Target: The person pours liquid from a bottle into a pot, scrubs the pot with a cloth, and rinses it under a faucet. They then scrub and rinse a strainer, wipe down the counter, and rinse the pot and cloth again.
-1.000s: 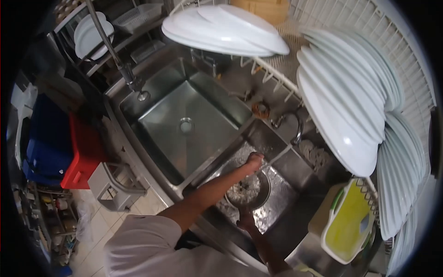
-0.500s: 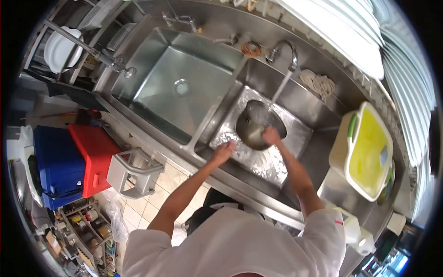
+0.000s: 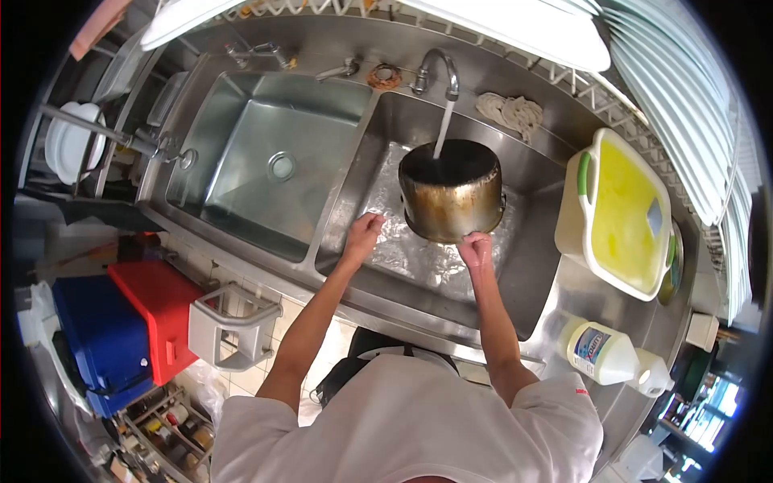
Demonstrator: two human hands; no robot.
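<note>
A metal pot [image 3: 452, 201] with a blackened base and brown-stained sides is tipped over in the right-hand sink basin [image 3: 527, 233], its base up and its rim low, towards me. Water from the running tap [image 3: 452, 80] falls onto the dark base. My right hand [image 3: 477, 248] is closed on the pot's rim at the near side. To the left of the pot, a little apart from it, my left hand [image 3: 366, 233] hangs over the basin with its fingers curled in, and I see nothing in them.
A second sink basin [image 3: 250, 173] lies left. On the right stand a cream tub [image 3: 573, 205] of yellow liquid and a labelled jug [image 3: 600, 352]. A rag [image 3: 511, 113] lies behind the tap. White plates [image 3: 676, 105] fill the rack overhead.
The pot has turned from mouth up to base up, lifting off the basin floor, with my right hand at its rim. The camera view has shifted, too.
</note>
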